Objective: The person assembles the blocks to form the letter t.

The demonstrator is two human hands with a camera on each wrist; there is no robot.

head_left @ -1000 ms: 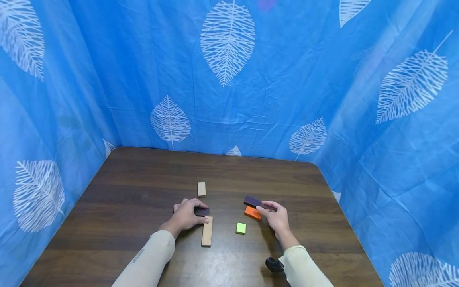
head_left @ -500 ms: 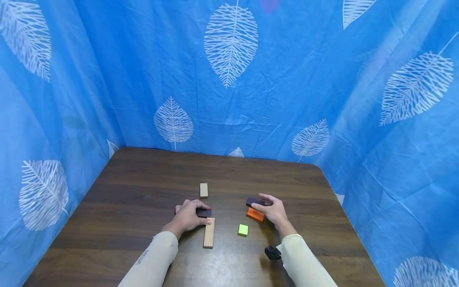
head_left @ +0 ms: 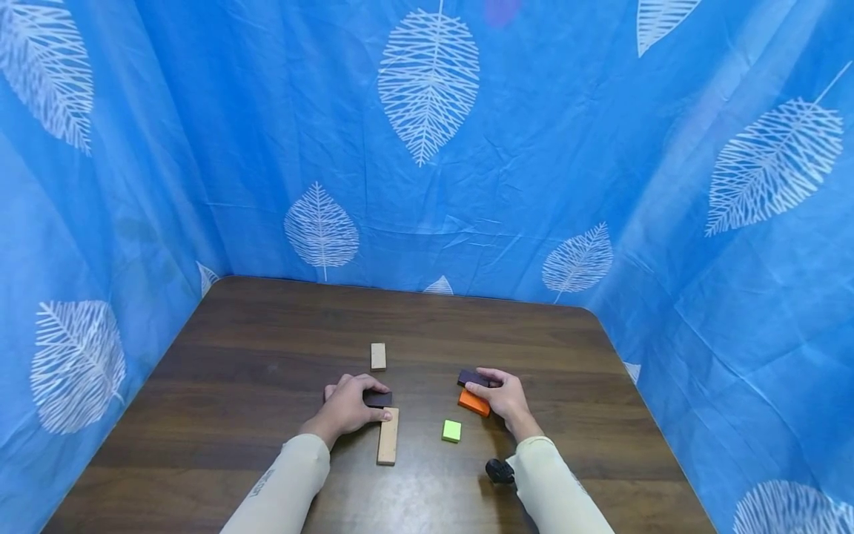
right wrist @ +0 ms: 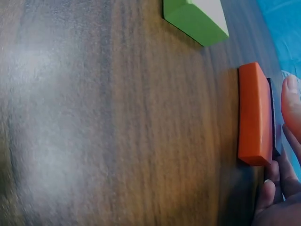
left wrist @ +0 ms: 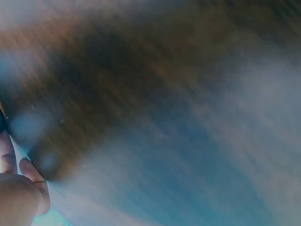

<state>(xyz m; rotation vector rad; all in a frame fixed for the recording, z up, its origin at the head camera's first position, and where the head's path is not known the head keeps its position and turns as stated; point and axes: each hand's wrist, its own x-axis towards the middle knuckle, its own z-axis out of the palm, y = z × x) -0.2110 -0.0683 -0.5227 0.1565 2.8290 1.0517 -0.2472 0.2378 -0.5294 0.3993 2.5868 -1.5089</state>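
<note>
My left hand (head_left: 363, 401) lies on the table and grips a small dark block (head_left: 380, 399) between thumb and fingers. That block sits at the far end of a long pale wooden block (head_left: 387, 437). My right hand (head_left: 483, 383) holds a dark purple block (head_left: 468, 378) tight against the far side of an orange block (head_left: 473, 403). The right wrist view shows the orange block (right wrist: 254, 115) with the dark purple block (right wrist: 276, 127) behind it and my thumb (right wrist: 291, 103) on top. The left wrist view is blurred, with only fingertips (left wrist: 19, 186) showing.
A green square block (head_left: 451, 431) lies in front of the orange one, also seen as the green block (right wrist: 195, 16) in the right wrist view. A short wooden block (head_left: 378, 356) lies further back. Blue leaf-print curtains enclose the brown table (head_left: 267, 334) on three sides.
My right hand has curled over the dark purple block and lowered it from a tilted, raised pose down against the orange block. The left hand has stayed on its dark block.
</note>
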